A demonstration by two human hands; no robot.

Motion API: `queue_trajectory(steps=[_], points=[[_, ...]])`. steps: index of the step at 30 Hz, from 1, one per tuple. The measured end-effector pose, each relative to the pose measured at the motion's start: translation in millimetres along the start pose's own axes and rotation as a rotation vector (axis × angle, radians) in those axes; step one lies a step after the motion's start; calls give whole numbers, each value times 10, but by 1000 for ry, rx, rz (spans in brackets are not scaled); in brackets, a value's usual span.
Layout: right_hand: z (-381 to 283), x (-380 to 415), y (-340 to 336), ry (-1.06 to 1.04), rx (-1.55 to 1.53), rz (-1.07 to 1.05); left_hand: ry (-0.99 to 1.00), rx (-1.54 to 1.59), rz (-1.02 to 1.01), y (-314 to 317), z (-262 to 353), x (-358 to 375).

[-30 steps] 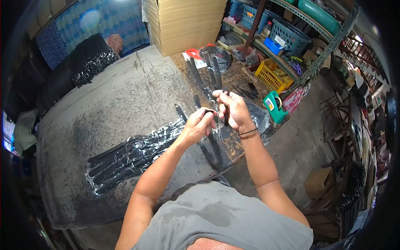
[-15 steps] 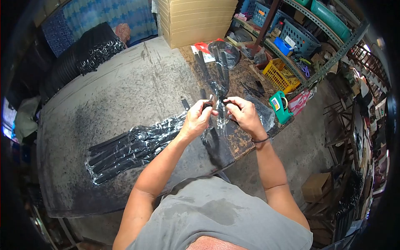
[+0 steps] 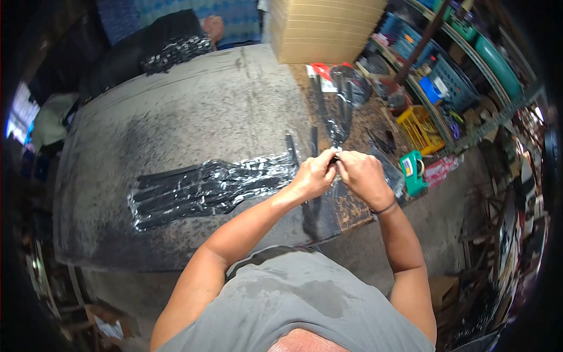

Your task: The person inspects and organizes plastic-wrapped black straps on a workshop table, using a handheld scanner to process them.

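Note:
My left hand (image 3: pixel 315 174) and my right hand (image 3: pixel 365 177) meet with fingers closed at the gathered neck of a clear plastic bag (image 3: pixel 335 130). Long black strips (image 3: pixel 322 101) fill that bag, which stretches away from me across the brown board. What exactly sits between the fingertips is hidden. To the left lies a larger bundle of black strips in shiny clear wrap (image 3: pixel 214 186), its right end near my left wrist. Short black pieces (image 3: pixel 314 139) lie just beyond my left hand.
A green tape dispenser (image 3: pixel 414 173) stands at the board's right edge. Behind it are a yellow basket (image 3: pixel 421 130) and shelves with blue baskets (image 3: pixel 454 82). A large cardboard box (image 3: pixel 328 32) rises at the back. A heap of black strips (image 3: pixel 176 44) occupies the far left.
My hands have come together at the bag's neck; before, they were slightly apart on either side of it. The whole view has shifted, with the table appearing further right and higher.

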State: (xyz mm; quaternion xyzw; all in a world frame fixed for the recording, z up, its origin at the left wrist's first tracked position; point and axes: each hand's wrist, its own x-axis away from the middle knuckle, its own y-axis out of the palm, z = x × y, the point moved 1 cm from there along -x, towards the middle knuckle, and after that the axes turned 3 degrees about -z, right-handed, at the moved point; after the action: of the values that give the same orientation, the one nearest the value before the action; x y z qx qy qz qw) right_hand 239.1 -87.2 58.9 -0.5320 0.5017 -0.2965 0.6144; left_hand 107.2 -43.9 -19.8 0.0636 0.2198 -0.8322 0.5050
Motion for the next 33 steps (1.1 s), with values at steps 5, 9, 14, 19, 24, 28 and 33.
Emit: queue_trajectory(steps=[5, 9, 14, 19, 24, 28, 33], points=[[-19, 48, -280, 51, -144, 13, -85, 9, -1, -130, -73, -3], [-101, 41, -117, -9, -102, 22, 25, 137, -106, -19, 85, 25], [-70, 94, -80, 180, -712, 36, -57, 344, -226, -136, 168, 96], [203, 275, 416, 580, -1497, 327, 61, 393, -137, -132, 75, 161], [-150, 300, 767, 803, -1848, -38, -74, 691, -346, -146, 6, 262], [-66, 218, 646, 563, -1628, 234, -112, 514, -311, -195, 37, 321], [-127, 261, 413, 441, -1294, 287, -128, 702, -177, -125, 235, 346]])
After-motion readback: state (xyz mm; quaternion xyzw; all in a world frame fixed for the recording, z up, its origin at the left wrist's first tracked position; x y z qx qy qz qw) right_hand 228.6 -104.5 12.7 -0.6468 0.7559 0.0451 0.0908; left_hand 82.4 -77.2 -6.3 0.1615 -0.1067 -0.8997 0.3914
